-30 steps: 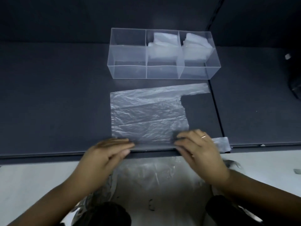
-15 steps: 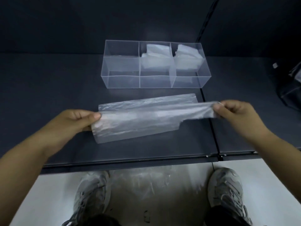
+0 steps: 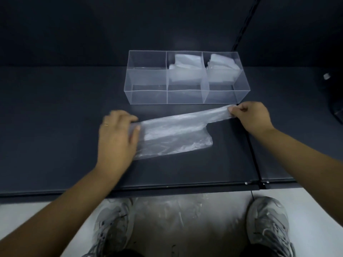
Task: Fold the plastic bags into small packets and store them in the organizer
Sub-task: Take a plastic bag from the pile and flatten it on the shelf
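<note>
The plastic bag (image 3: 176, 134) lies on the worktop (image 3: 55, 127), stretched between the hands: the left hand (image 3: 117, 135) grips its closed end and the right hand (image 3: 249, 116) pinches the handle end, likely to keep the strip taut for folding. The organizer (image 3: 148, 80) stands just beyond them.

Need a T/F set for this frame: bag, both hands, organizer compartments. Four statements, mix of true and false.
1. Folded packets sit in the left compartment of the organizer. False: the packets show only in the middle compartment and the right one.
2. The right hand pinches the handle end of the plastic bag. True.
3. The plastic bag lies inside the organizer. False: it is spread on the dark table, in front of the organizer.
4. The left hand is on the bag's left end. True.
</note>
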